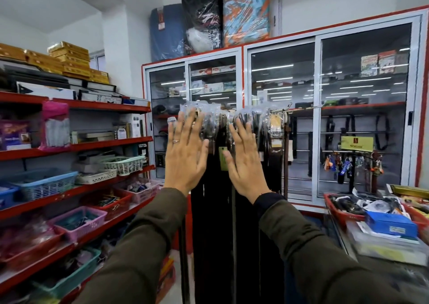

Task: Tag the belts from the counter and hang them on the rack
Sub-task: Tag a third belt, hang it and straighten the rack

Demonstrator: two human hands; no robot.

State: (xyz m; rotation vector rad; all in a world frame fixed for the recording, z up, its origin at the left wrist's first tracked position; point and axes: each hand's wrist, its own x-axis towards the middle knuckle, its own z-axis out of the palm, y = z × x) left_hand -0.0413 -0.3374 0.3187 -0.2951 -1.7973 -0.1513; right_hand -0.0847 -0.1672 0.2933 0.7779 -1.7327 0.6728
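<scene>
Several dark belts (216, 222) hang side by side from a rack (299, 109) straight ahead, their buckle ends wrapped in clear plastic. A green tag (223, 158) dangles from one belt between my hands. My left hand (184, 153) is raised flat with spread fingers in front of the left belts, a ring on one finger. My right hand (245, 158) is raised the same way in front of the middle belts. Neither hand holds anything. The hands cover part of the buckles.
Red shelves (76, 146) with baskets and boxes run along the left. A glass-door cabinet (318, 118) stands behind the rack. At the right, a counter (383, 245) carries a red tray, a blue box and packets. A key-chain stand (355, 162) is beyond it.
</scene>
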